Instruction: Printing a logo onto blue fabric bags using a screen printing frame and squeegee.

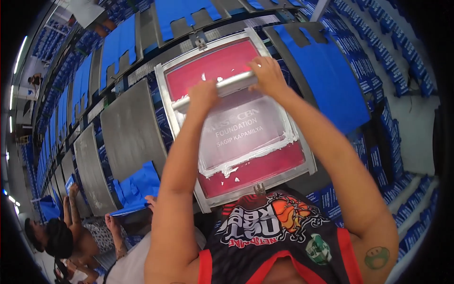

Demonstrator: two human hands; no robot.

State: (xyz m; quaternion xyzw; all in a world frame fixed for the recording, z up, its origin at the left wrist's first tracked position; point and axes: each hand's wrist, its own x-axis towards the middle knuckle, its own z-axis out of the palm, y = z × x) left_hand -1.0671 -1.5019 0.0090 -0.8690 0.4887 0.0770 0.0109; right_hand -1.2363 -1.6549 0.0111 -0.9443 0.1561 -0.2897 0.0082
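A silk-screen frame (302, 156) with a pale metal rim lies in front of me on a printing board. Its mesh is red at the far and near ends, with a paler see-through stretch bearing lettering in the middle. White ink (227, 169) is smeared in a ridge along the near side of that stretch. Across the far part of the mesh lies a squeegee (231, 85), tilted slightly up to the right. My left hand (203, 96) is closed round its left part, and my right hand (267, 75) grips its right end. The blade's edge is hidden.
Blue cut bags (326, 80) lie on boards to the right and along the far row. A bare grey board (130, 125) is on my left. Nearby at lower left, other people's hands (112, 222) handle a blue bag (137, 187). Racks of printed blue bags (378, 28) stand right.
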